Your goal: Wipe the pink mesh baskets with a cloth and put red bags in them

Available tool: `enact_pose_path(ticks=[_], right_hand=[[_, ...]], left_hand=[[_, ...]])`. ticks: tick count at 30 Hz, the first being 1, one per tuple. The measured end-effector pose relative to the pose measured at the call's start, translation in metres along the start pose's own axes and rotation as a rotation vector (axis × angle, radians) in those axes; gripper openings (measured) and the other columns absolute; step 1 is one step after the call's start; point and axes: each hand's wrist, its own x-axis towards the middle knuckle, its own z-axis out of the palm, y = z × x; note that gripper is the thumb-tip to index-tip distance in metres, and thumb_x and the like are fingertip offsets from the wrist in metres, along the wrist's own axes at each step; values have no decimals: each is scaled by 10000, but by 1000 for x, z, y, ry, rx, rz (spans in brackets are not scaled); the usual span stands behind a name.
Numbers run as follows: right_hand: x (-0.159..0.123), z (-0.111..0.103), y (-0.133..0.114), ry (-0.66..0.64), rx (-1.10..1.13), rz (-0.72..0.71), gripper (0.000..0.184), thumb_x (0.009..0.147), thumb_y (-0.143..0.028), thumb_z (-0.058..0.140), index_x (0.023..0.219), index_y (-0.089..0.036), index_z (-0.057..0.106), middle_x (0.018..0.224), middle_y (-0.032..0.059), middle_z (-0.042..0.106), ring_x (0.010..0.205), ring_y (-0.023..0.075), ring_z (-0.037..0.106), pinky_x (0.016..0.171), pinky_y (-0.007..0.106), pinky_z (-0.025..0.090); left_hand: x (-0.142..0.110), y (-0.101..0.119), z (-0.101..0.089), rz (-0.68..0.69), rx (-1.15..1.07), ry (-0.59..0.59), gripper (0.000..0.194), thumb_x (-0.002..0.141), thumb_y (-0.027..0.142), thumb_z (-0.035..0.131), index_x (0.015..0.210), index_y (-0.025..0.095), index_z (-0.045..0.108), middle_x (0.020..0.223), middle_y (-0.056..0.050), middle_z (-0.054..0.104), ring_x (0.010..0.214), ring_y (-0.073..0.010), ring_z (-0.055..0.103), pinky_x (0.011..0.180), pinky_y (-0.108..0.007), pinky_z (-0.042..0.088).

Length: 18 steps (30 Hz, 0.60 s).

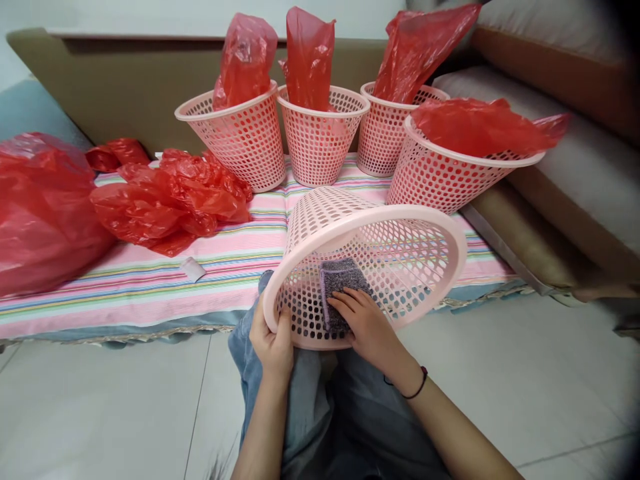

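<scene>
A pink perforated plastic wastebasket (400, 212) lies tilted on its side over my lap, its open mouth toward me. My left hand (274, 343) grips the rim at its lower left, thumb on the inside. Inside the basket, a folded dark grey cloth with a purple edge (344, 272) rests against the lower wall. My right hand (367, 325) reaches into the mouth and is closed over this cloth, fingers together on top; its thumb is hidden.
Several similar wastebaskets (320, 143) holding red plastic bags (310, 60) stand on the striped cover (240, 257). Crumpled red bags (173, 200) and a white scrap (193, 269) lie at left. Cushions (555, 160) are stacked at right.
</scene>
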Motion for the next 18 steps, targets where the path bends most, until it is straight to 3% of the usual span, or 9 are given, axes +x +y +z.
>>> enact_pose_path(ticks=[8, 11, 15, 18], right_hand=[[9, 22, 0, 193, -51, 82, 682, 666, -4, 547, 1342, -86, 585, 1311, 149, 639, 1203, 330, 527, 1064, 499, 445], [16, 28, 0, 206, -48, 124, 649, 665, 0, 558, 1308, -69, 608, 1316, 162, 636, 1196, 339, 531, 1054, 496, 447], [29, 11, 4, 151, 114, 230, 506, 693, -41, 615, 1193, -101, 669, 1195, 152, 693, 1121, 316, 594, 981, 448, 494], [32, -15, 7, 65, 377, 314, 221, 782, -145, 592, 974, -155, 701, 911, 75, 725, 863, 261, 658, 784, 366, 527]], left_hand=[[1, 1, -1, 0, 34, 1, 337, 795, 350, 672, 1104, 222, 709, 1053, -45, 772, 958, -234, 727, 883, -352, 585], [2, 4, -1, 4, 31, -5, 320, 795, 334, 674, 1091, 219, 715, 1047, -42, 772, 955, -228, 726, 881, -343, 583], [2, 4, -2, 2, -1, -10, 313, 799, 317, 681, 1094, 223, 721, 1040, -39, 774, 955, -228, 728, 883, -341, 585], [0, 0, -2, -14, -2, -7, 331, 806, 329, 684, 1119, 225, 717, 1066, -41, 770, 981, -233, 726, 907, -349, 581]])
